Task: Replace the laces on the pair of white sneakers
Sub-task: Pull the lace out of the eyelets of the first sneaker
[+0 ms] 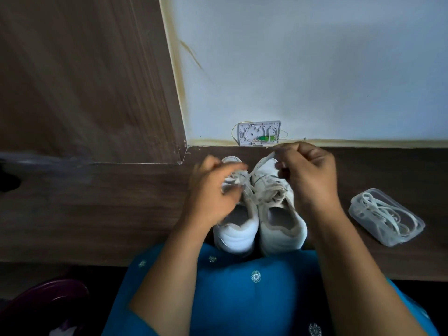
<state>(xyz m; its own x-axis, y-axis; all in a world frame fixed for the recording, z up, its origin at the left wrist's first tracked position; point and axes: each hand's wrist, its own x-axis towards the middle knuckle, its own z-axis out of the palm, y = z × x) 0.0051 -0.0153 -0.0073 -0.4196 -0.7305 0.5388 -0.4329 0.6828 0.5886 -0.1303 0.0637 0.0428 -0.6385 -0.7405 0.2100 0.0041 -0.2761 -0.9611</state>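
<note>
Sneakers: the left sneaker and right sneaker stand side by side and touching on the wooden desk, heels toward the person.
Old lace: the old lace is a flat, soft white strand rising taut from the lacing between the two tongues. Which shoe it comes from I cannot tell.
Handling: the lace looks light, limp and a little grippy. It is best taken near its free end or right at an eyelet. The shoes are light enough to slide, so one probably needs steadying.
Right hand: the right hand is raised above the right sneaker's toe. Its fingers are curled tight, pinching the lace's upper end.
Left hand: the left hand is over the left sneaker's tongue and blurred. Its fingers are bent close together and appear to hold the loosened lacing.
Spare laces: the spare laces lie coiled in a clear plastic tub, well apart to the right and untouched.
</note>
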